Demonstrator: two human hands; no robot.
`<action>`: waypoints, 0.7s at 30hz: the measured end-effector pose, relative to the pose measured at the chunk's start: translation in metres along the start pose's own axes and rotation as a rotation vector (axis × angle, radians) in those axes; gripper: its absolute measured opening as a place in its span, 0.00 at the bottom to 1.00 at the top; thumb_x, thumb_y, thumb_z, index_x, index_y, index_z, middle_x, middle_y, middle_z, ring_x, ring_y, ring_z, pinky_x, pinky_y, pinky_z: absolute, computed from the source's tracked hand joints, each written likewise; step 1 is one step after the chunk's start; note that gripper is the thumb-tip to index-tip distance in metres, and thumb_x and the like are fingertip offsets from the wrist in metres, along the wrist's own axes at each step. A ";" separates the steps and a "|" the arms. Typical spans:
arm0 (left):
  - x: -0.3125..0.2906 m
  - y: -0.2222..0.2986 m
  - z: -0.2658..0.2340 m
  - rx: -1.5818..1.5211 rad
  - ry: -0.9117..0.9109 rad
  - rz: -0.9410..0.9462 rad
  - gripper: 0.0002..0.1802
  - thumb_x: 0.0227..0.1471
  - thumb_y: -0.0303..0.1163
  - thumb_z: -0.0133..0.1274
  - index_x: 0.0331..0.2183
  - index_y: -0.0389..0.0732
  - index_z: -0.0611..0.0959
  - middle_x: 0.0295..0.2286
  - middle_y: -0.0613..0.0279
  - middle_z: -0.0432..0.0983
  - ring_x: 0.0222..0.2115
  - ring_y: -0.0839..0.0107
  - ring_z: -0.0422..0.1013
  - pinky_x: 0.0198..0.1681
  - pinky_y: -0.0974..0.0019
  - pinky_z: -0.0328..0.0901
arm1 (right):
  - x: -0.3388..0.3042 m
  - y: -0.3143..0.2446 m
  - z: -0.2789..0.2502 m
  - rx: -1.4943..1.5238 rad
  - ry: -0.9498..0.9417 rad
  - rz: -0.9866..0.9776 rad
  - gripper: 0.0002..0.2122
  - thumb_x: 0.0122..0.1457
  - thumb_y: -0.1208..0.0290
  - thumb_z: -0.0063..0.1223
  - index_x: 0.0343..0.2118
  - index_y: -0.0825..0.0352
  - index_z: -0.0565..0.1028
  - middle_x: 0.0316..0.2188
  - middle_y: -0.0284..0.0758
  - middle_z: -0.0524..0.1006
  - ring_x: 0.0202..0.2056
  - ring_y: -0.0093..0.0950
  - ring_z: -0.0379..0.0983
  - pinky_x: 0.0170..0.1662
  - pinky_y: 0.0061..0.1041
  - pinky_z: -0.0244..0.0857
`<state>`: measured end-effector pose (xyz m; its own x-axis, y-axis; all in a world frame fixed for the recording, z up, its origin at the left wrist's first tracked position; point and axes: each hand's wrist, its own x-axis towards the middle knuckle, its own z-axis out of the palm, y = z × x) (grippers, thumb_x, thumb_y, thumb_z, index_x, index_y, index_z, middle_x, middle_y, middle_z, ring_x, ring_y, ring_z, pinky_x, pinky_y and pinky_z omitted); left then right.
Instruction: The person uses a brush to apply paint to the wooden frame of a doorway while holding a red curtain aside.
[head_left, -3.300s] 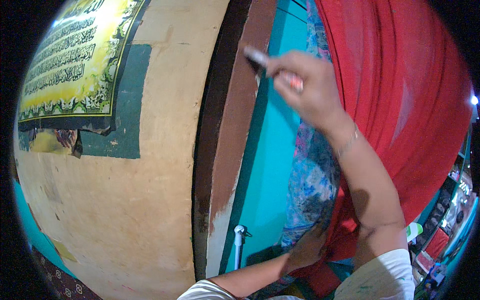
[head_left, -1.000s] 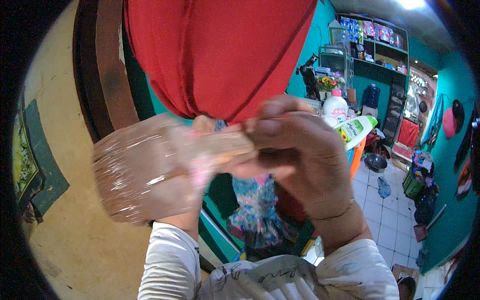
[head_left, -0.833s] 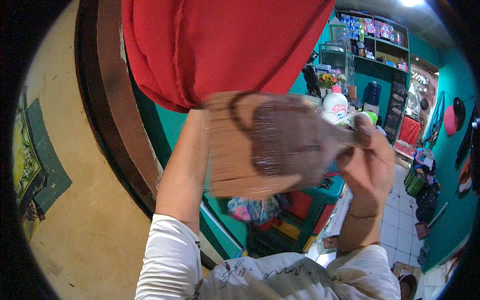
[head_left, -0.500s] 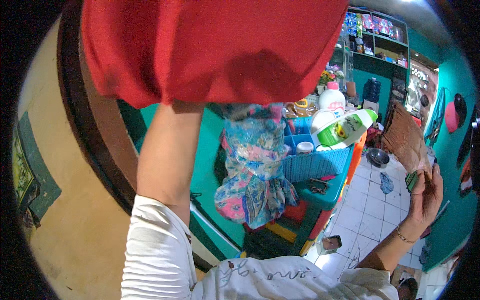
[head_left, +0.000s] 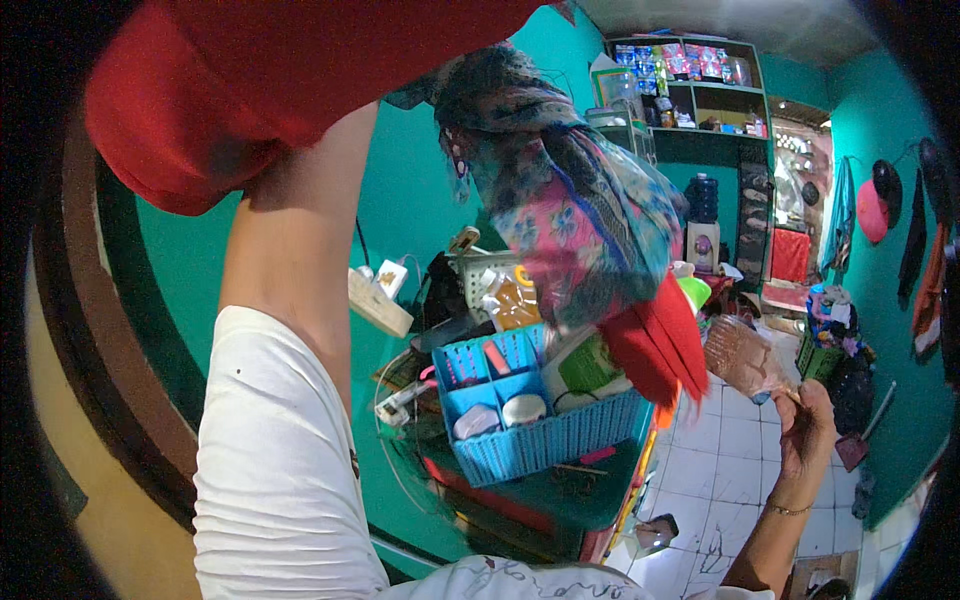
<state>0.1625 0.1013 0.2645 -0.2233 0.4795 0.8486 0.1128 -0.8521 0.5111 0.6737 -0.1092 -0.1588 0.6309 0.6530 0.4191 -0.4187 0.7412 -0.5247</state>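
My left forearm (head_left: 300, 235) reaches up on the left. Its hand is hidden by a large red cloth (head_left: 240, 90) draped at the top. Beside it hangs a bundled blue and pink floral cloth (head_left: 590, 215); a red cloth end (head_left: 655, 340) shows below it. What holds this bundle up is hidden. On the right, my right hand (head_left: 803, 430) is closed, its thumb and fingers pinching the corner of a flat, wrinkled brown piece (head_left: 745, 358), partly shiny. Its kind is unclear.
Under the floral cloth, a blue basket (head_left: 520, 455) with compartments holds bottles and small containers on a green table (head_left: 600, 500). A white power strip (head_left: 385, 295) is by the wall. Beyond are a tiled floor (head_left: 690, 480), shelves (head_left: 700, 90) and hanging clothes (head_left: 910, 230).
The red cloth has shifted left and up. The floral bundle has swung up and right over the basket. My right hand has moved down and left with the brown piece.
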 end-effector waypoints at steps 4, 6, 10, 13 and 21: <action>-0.013 -0.049 0.043 0.088 -0.128 -0.113 0.29 0.53 0.42 0.46 0.55 0.41 0.67 0.54 0.53 0.63 0.52 0.55 0.63 0.54 0.55 0.59 | 0.005 0.005 -0.002 -0.049 0.111 0.015 0.09 0.54 0.76 0.54 0.36 0.74 0.72 0.31 0.42 0.76 0.33 0.36 0.77 0.35 0.24 0.77; -0.044 -0.096 0.064 0.202 -0.262 -0.312 0.29 0.53 0.42 0.45 0.55 0.41 0.66 0.54 0.53 0.63 0.52 0.54 0.63 0.55 0.55 0.59 | 0.011 0.007 -0.018 -0.066 0.123 -0.021 0.10 0.53 0.75 0.55 0.37 0.74 0.73 0.32 0.44 0.76 0.33 0.37 0.77 0.34 0.23 0.77; -0.111 -0.197 0.070 0.782 -0.607 -0.699 0.29 0.54 0.42 0.45 0.55 0.41 0.66 0.55 0.52 0.62 0.53 0.53 0.62 0.55 0.54 0.59 | 0.002 -0.011 -0.041 -0.056 0.072 -0.111 0.12 0.56 0.77 0.52 0.41 0.77 0.71 0.34 0.48 0.77 0.34 0.37 0.77 0.36 0.22 0.76; -0.132 -0.248 0.060 1.328 -0.723 -0.478 0.32 0.55 0.52 0.35 0.55 0.43 0.69 0.54 0.56 0.66 0.55 0.59 0.62 0.57 0.55 0.55 | -0.023 -0.030 -0.012 -0.246 0.297 -0.352 0.12 0.58 0.77 0.49 0.43 0.78 0.70 0.39 0.50 0.74 0.39 0.35 0.75 0.36 0.20 0.76; -0.189 -0.197 0.082 1.413 -1.152 0.171 0.30 0.52 0.54 0.42 0.51 0.48 0.74 0.52 0.53 0.67 0.54 0.56 0.62 0.57 0.53 0.55 | -0.045 -0.076 -0.148 -0.470 -0.014 -0.263 0.24 0.67 0.61 0.23 0.63 0.65 0.48 0.64 0.47 0.46 0.65 0.38 0.40 0.62 0.54 0.39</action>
<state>0.2617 0.1957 0.0149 0.5082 0.8252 0.2465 0.8340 -0.4000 -0.3801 0.7738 -0.2179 -0.2468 0.6651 0.4588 0.5892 0.0920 0.7326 -0.6744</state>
